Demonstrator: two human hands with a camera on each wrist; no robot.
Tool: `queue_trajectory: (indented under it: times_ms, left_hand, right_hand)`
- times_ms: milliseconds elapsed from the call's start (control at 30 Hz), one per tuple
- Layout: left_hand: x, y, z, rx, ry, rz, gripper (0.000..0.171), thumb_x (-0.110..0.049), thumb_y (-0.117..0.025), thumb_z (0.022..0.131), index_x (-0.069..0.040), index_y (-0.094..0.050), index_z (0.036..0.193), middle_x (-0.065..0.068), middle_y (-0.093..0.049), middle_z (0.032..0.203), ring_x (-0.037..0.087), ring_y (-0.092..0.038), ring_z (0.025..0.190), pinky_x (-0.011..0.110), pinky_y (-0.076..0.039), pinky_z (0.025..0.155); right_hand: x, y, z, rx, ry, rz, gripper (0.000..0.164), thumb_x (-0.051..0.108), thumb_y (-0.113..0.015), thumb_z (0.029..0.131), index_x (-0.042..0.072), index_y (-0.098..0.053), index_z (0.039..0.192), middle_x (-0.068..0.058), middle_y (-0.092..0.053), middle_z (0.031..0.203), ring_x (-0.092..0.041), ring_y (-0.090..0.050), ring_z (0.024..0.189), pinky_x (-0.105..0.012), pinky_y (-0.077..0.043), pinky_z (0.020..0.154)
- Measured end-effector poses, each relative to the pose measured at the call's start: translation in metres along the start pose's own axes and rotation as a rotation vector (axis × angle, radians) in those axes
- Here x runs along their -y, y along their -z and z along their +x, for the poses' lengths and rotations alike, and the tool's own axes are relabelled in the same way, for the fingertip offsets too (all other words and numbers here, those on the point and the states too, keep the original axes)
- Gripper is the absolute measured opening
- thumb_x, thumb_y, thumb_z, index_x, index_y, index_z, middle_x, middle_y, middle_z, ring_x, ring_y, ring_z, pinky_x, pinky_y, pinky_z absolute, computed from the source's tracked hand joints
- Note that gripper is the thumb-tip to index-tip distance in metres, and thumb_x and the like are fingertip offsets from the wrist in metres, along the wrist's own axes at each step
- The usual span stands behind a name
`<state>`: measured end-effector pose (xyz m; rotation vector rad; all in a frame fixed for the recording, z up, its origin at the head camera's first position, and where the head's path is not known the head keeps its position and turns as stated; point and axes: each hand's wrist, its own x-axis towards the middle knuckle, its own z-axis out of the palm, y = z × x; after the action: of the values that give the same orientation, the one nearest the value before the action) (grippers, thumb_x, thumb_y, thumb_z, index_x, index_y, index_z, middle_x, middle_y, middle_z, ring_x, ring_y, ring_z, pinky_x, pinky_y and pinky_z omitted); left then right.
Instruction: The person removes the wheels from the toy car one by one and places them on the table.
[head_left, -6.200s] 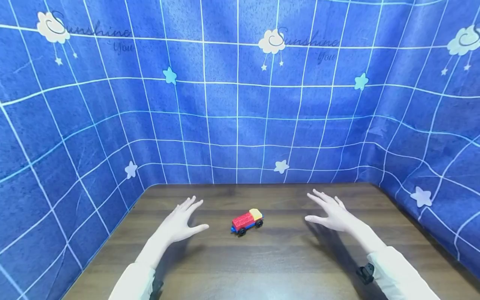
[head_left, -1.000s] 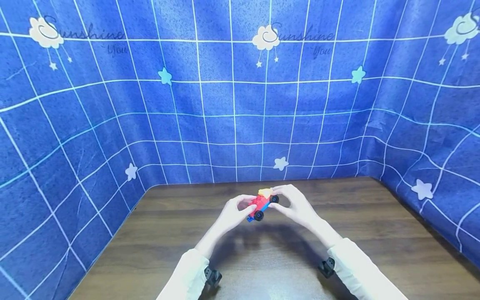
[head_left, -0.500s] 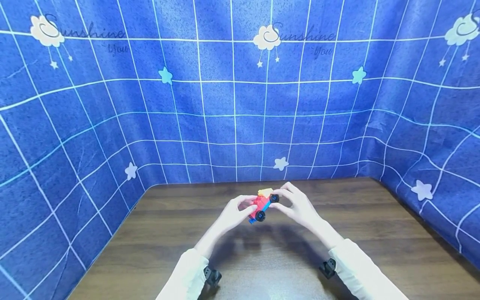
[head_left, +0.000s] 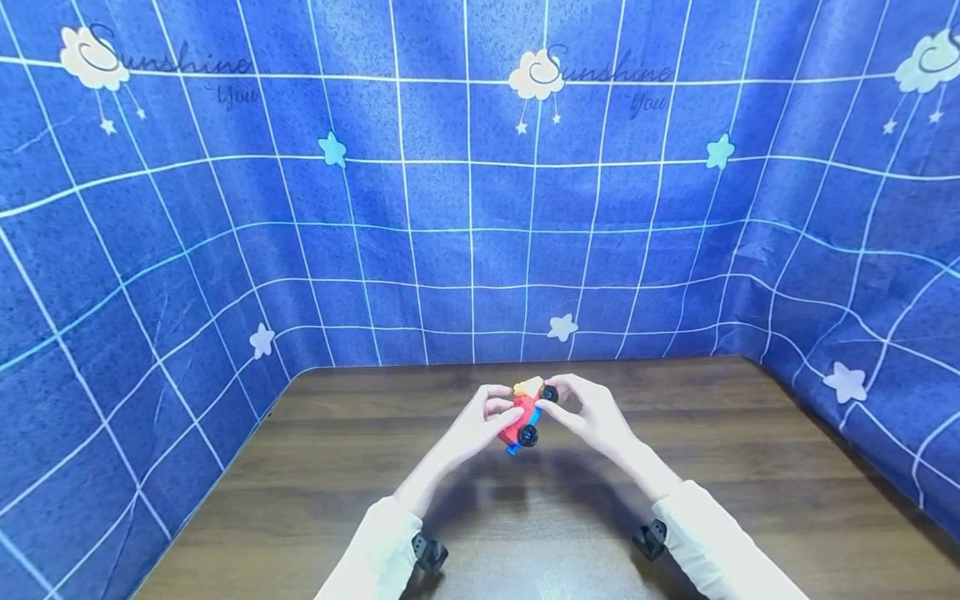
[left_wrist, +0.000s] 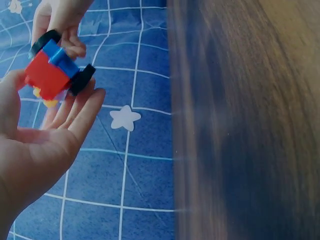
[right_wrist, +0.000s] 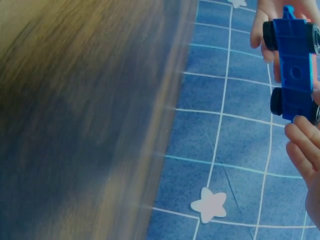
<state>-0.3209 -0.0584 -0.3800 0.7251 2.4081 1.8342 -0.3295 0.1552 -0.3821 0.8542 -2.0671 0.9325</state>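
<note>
A small toy car is held in the air above the brown wood-grain worktop, between both hands. The left hand grips its red brick body, with the thumb across the near side and the fingers curled round the far side. The right hand pinches the other end between thumb and fingers, by the yellow brick and one of the black wheels. The car slants, its yellow end towards the back of the worktop and its small blue hook towards the person. The right wrist view shows its blue underside, marked with a round recess, with a pair of wheels at each end; fingertips of the right hand touch the end opposite the hook. Both arms wear white sleeves, and a black device sits at each cuff. Soft shadows fall on the worktop under the hands. Round it hangs a blue cloth with white grid lines, pale stars, clouds and the lettering "Sunshine You"
</note>
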Motion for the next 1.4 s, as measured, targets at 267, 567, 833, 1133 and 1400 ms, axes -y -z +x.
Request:
queue_trajectory:
  times_ms: [267,567,833,1133,1400]
  left_hand:
    - [0.008,-0.003,0.009,-0.018,-0.013,0.075,0.053,-0.026,-0.059,0.093,-0.005,-0.038,0.137,0.021,-0.06,0.114,0.025,-0.065,0.088,0.028,-0.053,0.069]
    - [0.007,-0.007,0.011,-0.069,-0.055,0.085,0.044,-0.028,-0.061,0.092,-0.004,-0.049,0.126,0.019,-0.057,0.12,0.028,-0.061,0.104,0.036,-0.052,0.085]
    - [0.004,-0.01,0.011,-0.135,-0.055,0.049,0.043,-0.028,-0.064,0.089,-0.006,-0.052,0.124,0.016,-0.06,0.122,0.029,-0.059,0.11,0.04,-0.05,0.091]
    - [-0.007,-0.011,0.008,-0.174,-0.089,0.03,0.039,-0.021,-0.065,0.089,-0.007,-0.054,0.124,0.014,-0.061,0.121,0.028,-0.062,0.105,0.034,-0.052,0.084]
    - [-0.035,-0.008,-0.008,-0.091,-0.088,0.024,0.046,-0.01,-0.058,0.092,0.002,-0.045,0.135,0.023,-0.057,0.126,0.034,-0.057,0.114,0.042,-0.046,0.096]
  right_hand:
    - [0.009,-0.005,0.001,-0.035,0.002,-0.047,0.03,0.015,-0.08,0.073,0.008,-0.064,0.097,0.001,-0.065,0.072,-0.01,-0.061,0.067,-0.029,-0.051,0.064]
    - [0.015,-0.011,0.002,-0.062,-0.034,-0.038,0.026,0.014,-0.078,0.075,0.008,-0.061,0.094,0.002,-0.065,0.068,-0.007,-0.061,0.063,-0.024,-0.051,0.06]
    - [0.017,-0.013,0.0,-0.043,-0.014,-0.029,0.029,0.012,-0.076,0.076,0.007,-0.056,0.097,0.003,-0.066,0.069,-0.007,-0.062,0.063,-0.026,-0.053,0.063]
    - [0.015,-0.011,0.0,-0.051,-0.05,-0.095,0.033,0.021,-0.076,0.079,0.009,-0.057,0.103,-0.002,-0.069,0.081,-0.013,-0.067,0.073,-0.032,-0.056,0.069]
    - [0.013,-0.011,0.0,-0.071,-0.011,-0.12,0.034,0.019,-0.076,0.078,0.007,-0.061,0.107,-0.003,-0.069,0.082,-0.014,-0.068,0.075,-0.03,-0.056,0.069]
